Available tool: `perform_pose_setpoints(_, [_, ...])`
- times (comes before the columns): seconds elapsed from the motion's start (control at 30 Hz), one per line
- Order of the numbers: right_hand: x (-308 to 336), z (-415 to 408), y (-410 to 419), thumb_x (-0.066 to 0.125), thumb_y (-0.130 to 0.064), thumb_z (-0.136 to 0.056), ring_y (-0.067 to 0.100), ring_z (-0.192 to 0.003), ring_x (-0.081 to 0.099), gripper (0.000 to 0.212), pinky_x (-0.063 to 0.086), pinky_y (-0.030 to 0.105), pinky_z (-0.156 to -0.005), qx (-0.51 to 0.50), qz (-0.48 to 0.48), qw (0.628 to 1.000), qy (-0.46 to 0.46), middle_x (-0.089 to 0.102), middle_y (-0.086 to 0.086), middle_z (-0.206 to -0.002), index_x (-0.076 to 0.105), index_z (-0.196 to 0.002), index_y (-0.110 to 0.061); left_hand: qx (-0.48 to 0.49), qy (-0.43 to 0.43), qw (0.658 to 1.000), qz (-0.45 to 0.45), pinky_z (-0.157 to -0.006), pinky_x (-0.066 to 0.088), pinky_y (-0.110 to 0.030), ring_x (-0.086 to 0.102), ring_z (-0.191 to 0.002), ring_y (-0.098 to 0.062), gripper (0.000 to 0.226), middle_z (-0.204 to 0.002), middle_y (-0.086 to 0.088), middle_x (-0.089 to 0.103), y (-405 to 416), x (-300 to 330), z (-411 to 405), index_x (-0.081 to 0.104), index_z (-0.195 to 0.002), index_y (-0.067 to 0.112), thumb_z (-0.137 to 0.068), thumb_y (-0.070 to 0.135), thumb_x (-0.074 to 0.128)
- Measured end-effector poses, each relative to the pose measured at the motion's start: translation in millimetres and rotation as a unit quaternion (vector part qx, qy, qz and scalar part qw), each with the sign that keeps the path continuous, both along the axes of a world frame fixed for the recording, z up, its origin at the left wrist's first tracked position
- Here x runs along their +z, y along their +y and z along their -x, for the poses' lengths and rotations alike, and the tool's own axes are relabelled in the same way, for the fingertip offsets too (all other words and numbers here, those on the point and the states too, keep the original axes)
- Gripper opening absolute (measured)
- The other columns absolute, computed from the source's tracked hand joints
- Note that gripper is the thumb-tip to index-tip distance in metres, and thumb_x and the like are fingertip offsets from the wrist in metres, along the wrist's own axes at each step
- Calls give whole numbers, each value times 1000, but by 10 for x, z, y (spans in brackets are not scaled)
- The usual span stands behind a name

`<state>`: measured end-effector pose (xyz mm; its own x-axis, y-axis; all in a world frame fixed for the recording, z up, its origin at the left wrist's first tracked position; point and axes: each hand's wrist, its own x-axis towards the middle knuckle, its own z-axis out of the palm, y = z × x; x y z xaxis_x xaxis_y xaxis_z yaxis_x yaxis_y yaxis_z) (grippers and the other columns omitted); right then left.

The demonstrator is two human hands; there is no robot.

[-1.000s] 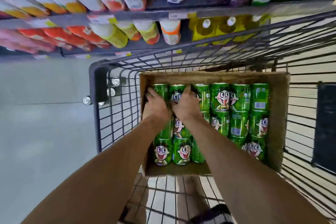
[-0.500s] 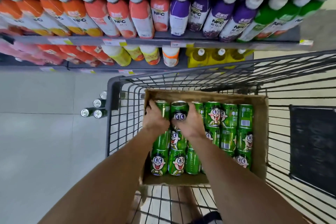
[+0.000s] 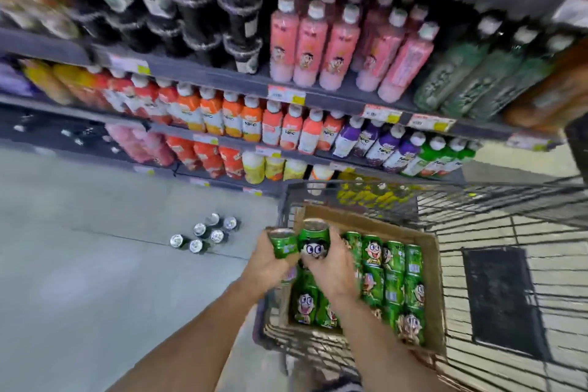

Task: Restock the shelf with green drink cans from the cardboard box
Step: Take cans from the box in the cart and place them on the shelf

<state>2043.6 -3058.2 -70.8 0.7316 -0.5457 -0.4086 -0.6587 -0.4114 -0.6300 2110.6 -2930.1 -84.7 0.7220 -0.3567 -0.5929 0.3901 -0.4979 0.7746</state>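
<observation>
The left hand (image 3: 270, 261) grips one green can (image 3: 282, 243) and the right hand (image 3: 332, 267) grips another can (image 3: 315, 240) — a cartoon face with big eyes on it — both lifted above the far left corner of the cardboard box (image 3: 432, 264) in the cart (image 3: 509, 200). More green cans (image 3: 394, 283) fill the box. Shelf (image 3: 222, 78) bottles (image 3: 291, 132) read "NFC".

Grey floor (image 3: 79, 280) bears a cluster of upright cans (image 3: 203, 234) beside the cart (image 3: 283, 200)
</observation>
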Motion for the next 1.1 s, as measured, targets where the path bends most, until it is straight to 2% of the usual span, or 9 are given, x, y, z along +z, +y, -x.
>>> perform_pose_setpoints(0.1, [454,-50,448,81,-20,-79,15,-93,62,68,37,0,-66,25,-1,998,-57,68,-1,-107,49,-139,-20,30,-27,999,6,-79,50,-21,62,-100,-16,57,-105,2,62,571,349,-35,42,-111,20,-73,25,84])
perform_pose_setpoints(0.17, [746,-113,778,81,-17,-80,7,-93,51,67,32,-4,-66,47,2,995,-88,63,-2,-108,50,-139,-16,55,-53,997,18,-87,51,-30,62,-99,-14,59,-106,4,63,939,606,-98,43,-112,25,-70,27,84])
perform_pose_setpoints(0.33, [1294,-366,1706,82,-32,-78,17,-118,55,75,36,20,-82,102,36,982,-157,61,-2,-124,46,-143,-19,113,-137,984,19,-90,51,-38,62,-99,-16,61,-108,4,63,1909,1220,-277,45,-117,25,-70,30,83])
perform_pose_setpoints(0.5, [1710,-676,2455,84,-28,-75,12,-104,56,66,38,25,-79,139,40,962,-231,55,-11,-103,53,-134,-22,175,-240,955,12,-87,51,-34,62,-99,-16,61,-106,2,62,2798,1726,-466,41,-112,27,-69,28,85])
perform_pose_setpoints(0.7, [2053,-1045,3042,81,-32,-77,11,-102,58,67,43,16,-70,183,41,946,-263,57,-10,-109,49,-135,-23,221,-278,934,-38,-95,49,-44,59,-106,-18,80,-116,4,61,3473,2199,-723,45,-125,27,-58,52,80])
perform_pose_setpoints(0.77, [2127,-1155,3176,81,-38,-76,10,-106,56,77,45,19,-77,186,29,944,-270,57,-10,-117,43,-142,-24,222,-286,931,-50,-97,47,-45,58,-111,-20,82,-121,1,60,3621,2300,-806,43,-130,25,-62,52,80])
perform_pose_setpoints(0.9, [2185,-1398,3347,81,-35,-74,11,-99,58,61,45,28,-75,186,41,941,-281,61,-13,-105,52,-127,-28,225,-302,925,-54,-95,49,-45,58,-112,-21,83,-123,1,59,3821,2401,-1007,41,-131,24,-64,52,80])
perform_pose_setpoints(1.03, [2184,-1735,3443,80,-42,-71,10,-110,57,74,50,35,-90,175,41,940,-289,60,-14,-119,46,-136,-31,222,-304,925,-48,-87,48,-32,58,-101,-15,74,-115,4,59,3895,2450,-1309,43,-130,21,-71,41,82])
perform_pose_setpoints(1.1, [2203,-1937,3463,81,-35,-73,12,-114,54,76,48,35,-92,164,30,939,-299,57,-10,-124,44,-138,-25,215,-314,924,-35,-90,51,-35,60,-102,-15,74,-116,4,60,3893,2486,-1498,43,-128,22,-69,46,82])
